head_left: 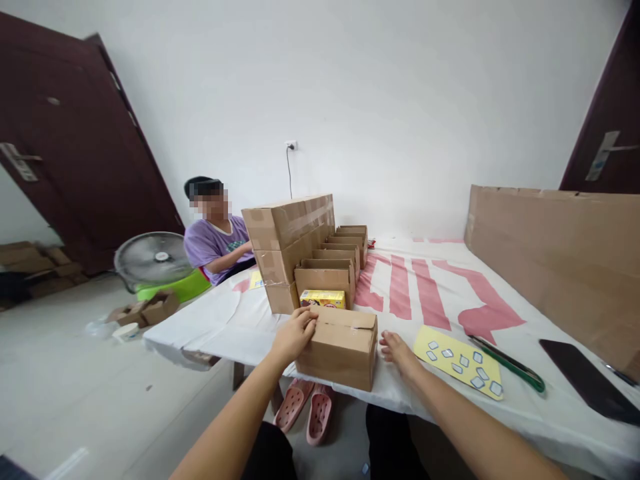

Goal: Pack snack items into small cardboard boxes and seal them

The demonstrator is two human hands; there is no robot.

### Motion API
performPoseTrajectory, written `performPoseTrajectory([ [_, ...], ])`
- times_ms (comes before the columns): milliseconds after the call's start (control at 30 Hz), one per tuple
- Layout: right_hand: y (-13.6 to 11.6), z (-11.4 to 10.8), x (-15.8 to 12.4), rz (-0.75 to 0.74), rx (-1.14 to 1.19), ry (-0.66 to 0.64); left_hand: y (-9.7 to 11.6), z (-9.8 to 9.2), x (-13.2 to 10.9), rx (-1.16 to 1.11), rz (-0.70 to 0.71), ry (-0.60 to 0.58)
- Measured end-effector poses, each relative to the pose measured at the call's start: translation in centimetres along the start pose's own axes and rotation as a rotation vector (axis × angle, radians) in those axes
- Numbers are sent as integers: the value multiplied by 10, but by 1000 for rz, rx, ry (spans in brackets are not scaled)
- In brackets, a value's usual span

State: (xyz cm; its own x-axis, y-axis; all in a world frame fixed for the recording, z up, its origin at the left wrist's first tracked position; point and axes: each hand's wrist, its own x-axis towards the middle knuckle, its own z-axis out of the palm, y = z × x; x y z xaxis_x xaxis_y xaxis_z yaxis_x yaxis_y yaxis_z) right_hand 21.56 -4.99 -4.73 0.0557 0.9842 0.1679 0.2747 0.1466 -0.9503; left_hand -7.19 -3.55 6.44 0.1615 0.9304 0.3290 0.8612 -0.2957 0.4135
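Where the left hand (295, 332) clasps the carton (345, 352), its corner is hidden.

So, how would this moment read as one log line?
left hand: on closed carton top | right hand: beside carton, on tablecloth | behind: yellow box, open cartons

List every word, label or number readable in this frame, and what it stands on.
Nothing reads clearly.
Print on the yellow packet behind the closed carton: too small.
Large red strokes on the white table cover: cut off, illegible.
Print on the purple shirt: blurred.
Stickers on the yellow sheet: too small.
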Motion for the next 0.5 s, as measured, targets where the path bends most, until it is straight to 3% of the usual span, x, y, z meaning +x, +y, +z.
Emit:
performPoseTrajectory([
  [100,-4,-54,-7,34,-89,43,1,-2,-3,11,9,-25],
  [233,12,-152,-22,106,-281,193,10,-2,-8,21,-32,-29],
  [267,21,-177,-27,129,-369,242,15,-1,-8,19,-40,-32],
  [333,42,-222,-36,154,-756,303,24,1,-9,12,-48,-35],
  [400,64,-256,-45,295,-998,298,33,4,-9,-7,-37,-42],
  [500,89,-282,-56,393,-1166,250,38,8,-7,-110,8,-76],
])
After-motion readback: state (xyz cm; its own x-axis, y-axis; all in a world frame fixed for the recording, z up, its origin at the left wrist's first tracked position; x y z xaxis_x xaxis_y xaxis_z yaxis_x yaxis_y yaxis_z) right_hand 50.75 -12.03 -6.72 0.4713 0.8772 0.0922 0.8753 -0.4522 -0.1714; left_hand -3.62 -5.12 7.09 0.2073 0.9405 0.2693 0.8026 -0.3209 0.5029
